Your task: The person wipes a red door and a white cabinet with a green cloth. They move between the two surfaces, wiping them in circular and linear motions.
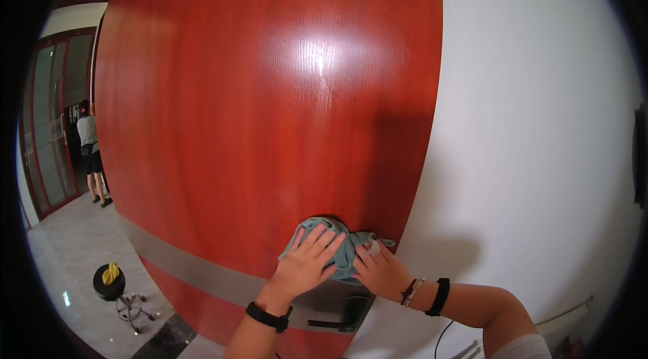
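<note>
A grey-green cloth lies bunched against a red wood-grain door, just above its metal band. My left hand presses flat on the cloth with its fingers spread. My right hand rests on the cloth's right part, near the door's edge, with a small pale bit of material at its fingers. Below my hands, a black lever handle is fixed on the metal band. Both wrists wear black bands.
A white wall adjoins the door on the right. At lower left stands a black wheeled stool with a yellow cloth on it. Another person stands at far left by a red-framed glass door. A cable hangs at lower right.
</note>
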